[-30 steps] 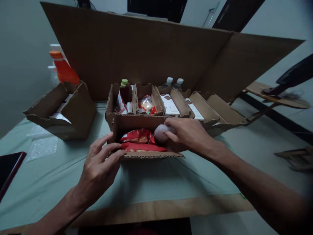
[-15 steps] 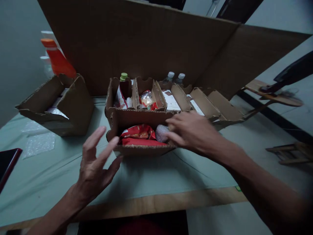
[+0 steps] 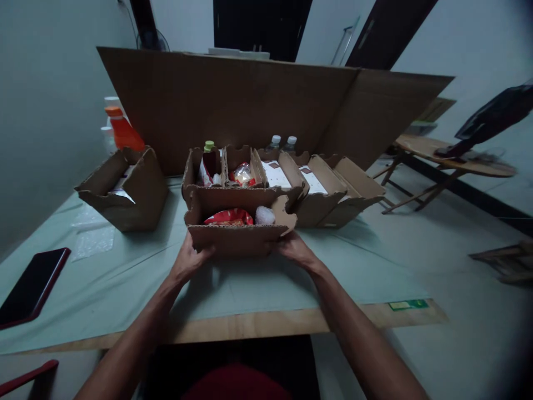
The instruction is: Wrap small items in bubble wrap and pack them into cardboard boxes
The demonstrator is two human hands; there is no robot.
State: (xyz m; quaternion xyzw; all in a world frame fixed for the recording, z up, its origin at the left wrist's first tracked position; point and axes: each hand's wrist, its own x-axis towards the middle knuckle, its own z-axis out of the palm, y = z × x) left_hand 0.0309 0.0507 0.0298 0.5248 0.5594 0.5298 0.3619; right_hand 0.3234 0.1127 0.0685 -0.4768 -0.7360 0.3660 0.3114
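Observation:
In the middle of the table, an open cardboard box (image 3: 233, 240) is gripped low on both sides. My left hand (image 3: 190, 259) holds its left end, thumb across the front wall and fingers hidden behind the corner. My right hand (image 3: 296, 250) grips the right end, its fingertips partly hidden under the box. Inside lie a red snack packet (image 3: 230, 216) and a bubble-wrapped roundish item (image 3: 265, 215). Right behind it, a row of cardboard bins holds a packet (image 3: 207, 168), a clear and red wrapped food pack (image 3: 242, 174) and white printed boxes (image 3: 275, 174).
Another cardboard bin (image 3: 150, 194) stands at left, before an orange bottle (image 3: 124, 130). Flat bubble wrap (image 3: 94, 243) and a phone (image 3: 33, 286) lie on the green cloth. A tall cardboard panel (image 3: 233, 100) rises behind the bins. At right stands a wooden folding table (image 3: 458, 153).
My left hand has moved from beside the box onto its left end. My right hand has left the box's inside and now grips its right end. The camera view has tilted up.

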